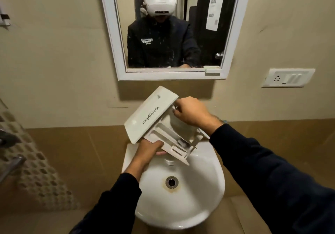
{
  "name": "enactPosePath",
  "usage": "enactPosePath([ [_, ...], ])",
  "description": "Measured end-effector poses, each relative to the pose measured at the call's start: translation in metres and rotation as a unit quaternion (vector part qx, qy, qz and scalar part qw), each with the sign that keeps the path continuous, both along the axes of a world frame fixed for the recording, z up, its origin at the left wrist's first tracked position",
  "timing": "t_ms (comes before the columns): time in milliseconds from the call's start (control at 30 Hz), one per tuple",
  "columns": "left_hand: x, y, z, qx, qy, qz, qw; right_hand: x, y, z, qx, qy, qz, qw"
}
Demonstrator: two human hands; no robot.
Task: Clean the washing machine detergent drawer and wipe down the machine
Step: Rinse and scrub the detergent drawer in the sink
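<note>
A white detergent drawer (154, 114) with a Whirlpool front panel is held tilted above the back of a white wash basin (204, 197). Its compartments face me and its front panel points up and left. My left hand (148, 152) grips the drawer's lower left edge from underneath, thumb on top. My right hand (192, 111) reaches into the upper right compartment, fingers curled over the drawer's wall just behind the panel. The washing machine is out of view.
The basin's drain (171, 181) has a rust-coloured ring. A white-framed mirror (108, 25) hangs on the beige wall above. A socket plate (288, 78) sits on the wall at right. A patterned panel (32, 161) and metal fittings stand at the left.
</note>
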State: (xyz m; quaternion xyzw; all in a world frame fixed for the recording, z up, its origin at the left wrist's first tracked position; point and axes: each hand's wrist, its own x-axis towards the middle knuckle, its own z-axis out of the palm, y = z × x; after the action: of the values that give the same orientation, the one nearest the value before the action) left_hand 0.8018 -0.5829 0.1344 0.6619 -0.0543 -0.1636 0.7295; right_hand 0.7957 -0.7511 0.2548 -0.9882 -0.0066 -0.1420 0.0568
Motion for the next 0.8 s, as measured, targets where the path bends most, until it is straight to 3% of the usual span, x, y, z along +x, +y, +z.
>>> enactPosePath([
  [300,0.009,0.022,-0.055,-0.073,0.128,0.022,0.989,0.05,0.026,-0.061,0.002,0.069,0.029,0.997],
  [633,0.017,0.012,-0.074,-0.068,0.131,0.097,0.984,0.093,0.019,-0.099,0.066,0.109,0.066,0.99],
  [800,0.01,-0.012,-0.095,-0.089,0.154,0.182,0.967,0.104,-0.031,-0.112,0.166,0.157,0.092,0.969],
])
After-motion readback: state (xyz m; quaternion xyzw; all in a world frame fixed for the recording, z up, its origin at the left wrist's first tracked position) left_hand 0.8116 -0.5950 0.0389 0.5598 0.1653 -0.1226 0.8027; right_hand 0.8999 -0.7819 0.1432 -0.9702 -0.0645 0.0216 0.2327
